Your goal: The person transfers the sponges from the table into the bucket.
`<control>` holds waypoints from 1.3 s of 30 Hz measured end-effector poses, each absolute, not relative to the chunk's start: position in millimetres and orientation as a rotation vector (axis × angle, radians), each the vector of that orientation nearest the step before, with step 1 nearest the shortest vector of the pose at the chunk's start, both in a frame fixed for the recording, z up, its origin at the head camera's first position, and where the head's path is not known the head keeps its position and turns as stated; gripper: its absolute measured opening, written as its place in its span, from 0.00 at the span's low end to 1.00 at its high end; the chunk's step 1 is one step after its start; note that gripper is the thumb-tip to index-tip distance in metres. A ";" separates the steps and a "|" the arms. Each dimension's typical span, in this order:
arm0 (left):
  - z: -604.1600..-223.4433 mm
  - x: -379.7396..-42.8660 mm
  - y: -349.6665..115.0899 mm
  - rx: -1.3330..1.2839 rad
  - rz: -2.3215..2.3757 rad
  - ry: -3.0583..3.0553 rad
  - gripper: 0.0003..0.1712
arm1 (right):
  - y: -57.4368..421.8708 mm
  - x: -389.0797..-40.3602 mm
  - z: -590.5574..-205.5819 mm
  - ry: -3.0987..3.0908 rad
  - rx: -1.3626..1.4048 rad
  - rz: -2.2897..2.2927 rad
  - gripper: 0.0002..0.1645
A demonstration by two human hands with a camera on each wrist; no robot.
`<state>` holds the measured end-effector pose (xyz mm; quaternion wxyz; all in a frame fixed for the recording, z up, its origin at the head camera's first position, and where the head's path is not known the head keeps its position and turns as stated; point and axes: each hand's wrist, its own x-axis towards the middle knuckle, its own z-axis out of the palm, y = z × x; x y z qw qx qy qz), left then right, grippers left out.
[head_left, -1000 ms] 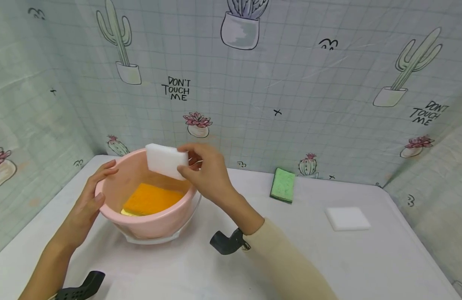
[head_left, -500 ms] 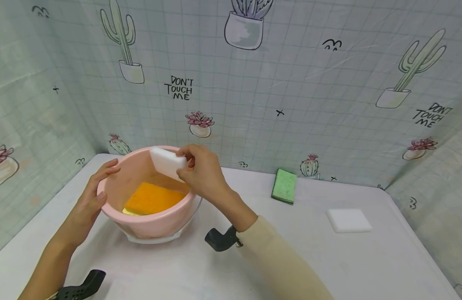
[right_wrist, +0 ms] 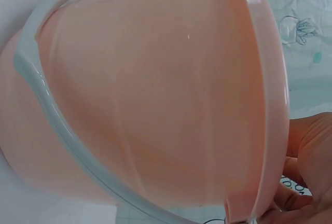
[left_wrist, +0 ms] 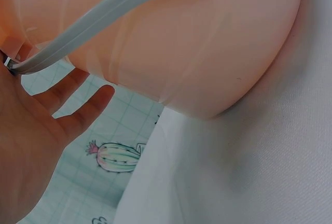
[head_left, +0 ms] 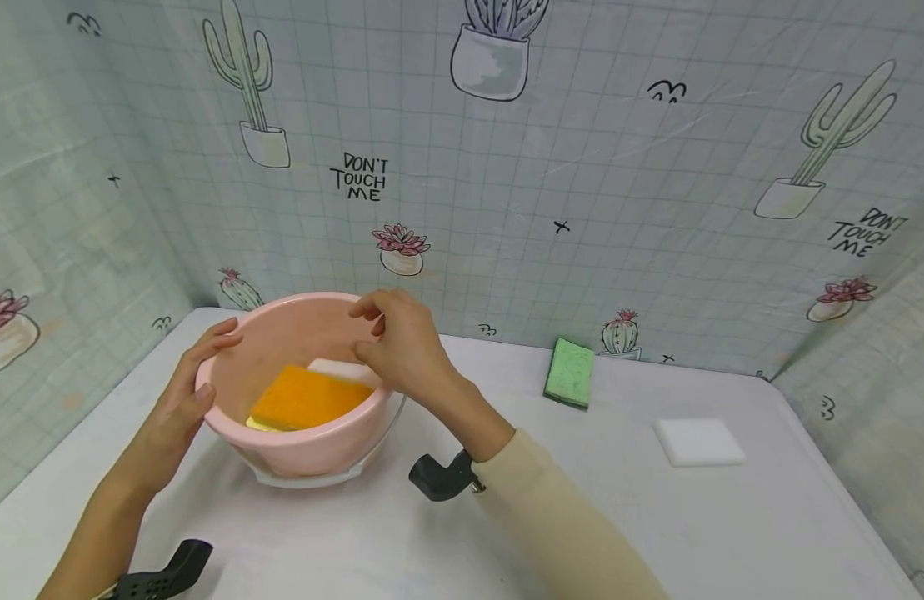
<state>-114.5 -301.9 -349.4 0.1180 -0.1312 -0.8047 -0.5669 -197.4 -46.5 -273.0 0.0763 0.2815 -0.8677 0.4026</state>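
A pink bucket (head_left: pixel 304 442) with a grey handle (left_wrist: pixel 104 19) stands on the table at the left of the head view. My left hand (head_left: pixel 172 396) grips its left rim, fingertips and thumb at the edge. Inside lie an orange sponge (head_left: pixel 304 398), a yellow one (head_left: pixel 257 425) partly hidden under it, and a white sponge (head_left: pixel 340 368) leaning behind. My right hand (head_left: pixel 405 346) hovers over the bucket's right rim, fingers loosely bent and thumb apart, with nothing between them. In the right wrist view its fingers show beside the rim (right_wrist: pixel 275 94).
Against the back curtain lies a green sponge (head_left: pixel 569 372), right of the bucket. Another white sponge (head_left: pixel 699 442) rests flat on the right part of the white table (head_left: pixel 581 500). A printed curtain (head_left: pixel 506 167) rises behind and on both sides.
The white sponge has left my right hand's pinch and dropped into the bucket behind the orange one. My right hand moved slightly left and down with it; my left hand stayed at the rim.
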 end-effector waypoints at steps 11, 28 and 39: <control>-348.3 -115.3 -302.4 -0.393 -1.652 -2.359 0.31 | -17.8 -192.6 -270.0 -2.507 0.913 1.324 0.17; -348.0 -113.3 -299.2 -0.392 -1.656 -2.337 0.31 | 74.5 -194.8 -294.4 -2.433 0.828 1.195 0.19; -350.3 -114.0 -298.2 -0.400 -1.648 -2.325 0.31 | 141.9 -189.3 -314.2 -2.577 0.628 1.154 0.20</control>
